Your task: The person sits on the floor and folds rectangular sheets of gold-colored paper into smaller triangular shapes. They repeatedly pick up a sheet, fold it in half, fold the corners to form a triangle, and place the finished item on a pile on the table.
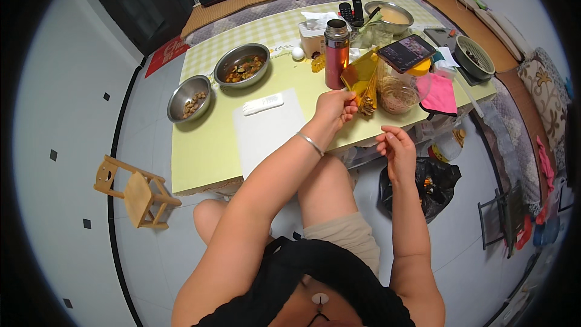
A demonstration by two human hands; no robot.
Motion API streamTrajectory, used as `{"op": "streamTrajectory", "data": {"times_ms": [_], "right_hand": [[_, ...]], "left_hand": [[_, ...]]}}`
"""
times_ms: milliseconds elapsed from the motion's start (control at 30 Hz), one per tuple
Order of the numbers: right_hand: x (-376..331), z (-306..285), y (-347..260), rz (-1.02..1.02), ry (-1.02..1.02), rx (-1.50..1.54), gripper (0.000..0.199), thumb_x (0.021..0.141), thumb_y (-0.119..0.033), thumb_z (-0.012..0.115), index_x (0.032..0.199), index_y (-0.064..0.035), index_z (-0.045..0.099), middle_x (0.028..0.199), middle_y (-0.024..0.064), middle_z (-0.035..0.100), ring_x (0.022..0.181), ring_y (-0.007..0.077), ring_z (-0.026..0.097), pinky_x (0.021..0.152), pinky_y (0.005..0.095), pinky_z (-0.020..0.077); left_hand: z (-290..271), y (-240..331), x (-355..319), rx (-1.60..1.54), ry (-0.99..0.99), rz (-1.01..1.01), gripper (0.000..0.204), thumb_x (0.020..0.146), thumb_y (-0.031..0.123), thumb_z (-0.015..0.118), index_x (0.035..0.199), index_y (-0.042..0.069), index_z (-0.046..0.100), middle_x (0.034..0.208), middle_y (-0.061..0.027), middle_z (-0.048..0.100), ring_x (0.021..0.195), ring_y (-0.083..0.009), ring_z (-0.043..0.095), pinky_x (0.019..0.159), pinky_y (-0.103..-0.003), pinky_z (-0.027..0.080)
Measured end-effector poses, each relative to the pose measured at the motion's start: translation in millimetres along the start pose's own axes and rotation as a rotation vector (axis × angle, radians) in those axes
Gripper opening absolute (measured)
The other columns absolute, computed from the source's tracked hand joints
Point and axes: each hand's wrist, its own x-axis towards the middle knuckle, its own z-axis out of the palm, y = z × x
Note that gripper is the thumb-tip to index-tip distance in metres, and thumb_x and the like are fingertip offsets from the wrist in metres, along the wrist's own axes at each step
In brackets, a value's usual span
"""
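- Gold foil bag (359, 79) stands on the yellow-green table (200, 151), between the red flask (336, 54) and the clear bowl (396, 94); left hand (334, 108) pinches its lower edge, fingers closed on the foil.
- Right hand (396, 148) hovers just off the near table edge, fingers loosely curled; whether it holds anything small, cannot tell.
- Risk: a tug on the bag could knock the flask just beside it, or tip the phone (407, 52) leaning over the bowl.
- Risk: bag contents could spill past the near edge toward the black sack (433, 184) on the floor.
- Open room: white board (266, 130) to the left of the hands is largely bare; steel bowls (242, 65) sit well apart.
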Motion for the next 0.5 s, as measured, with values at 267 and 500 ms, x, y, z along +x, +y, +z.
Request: {"op": "streamTrajectory", "data": {"times_ms": [267,500], "right_hand": [[-17.3,-6.4,25.2,0.062,0.023,0.040,0.018,0.101,-0.007,0.056,0.113,0.0006,0.066,0.090,0.0081,0.071,0.068,0.0092,0.063,0.063,0.0199,0.0479],[-15.7,13.5,36.1,0.087,-0.009,-0.007,0.018,0.101,-0.006,0.055,0.113,0.0006,0.066,0.090,0.0084,0.072,0.069,0.0085,0.063,0.062,0.0193,0.0477]], "left_hand": [[43.4,7.9,29.6,0.156,0.127,-0.014,0.012,0.091,0.010,0.068,0.084,0.000,0.066,0.066,-0.0064,0.065,0.046,-0.0128,0.054,0.040,-0.028,0.037],[34.1,16.0,43.7,0.323,0.070,-0.035,0.009,0.087,0.000,0.068,0.079,-0.003,0.065,0.063,-0.0083,0.064,0.043,-0.0146,0.053,0.039,-0.029,0.040]]}}
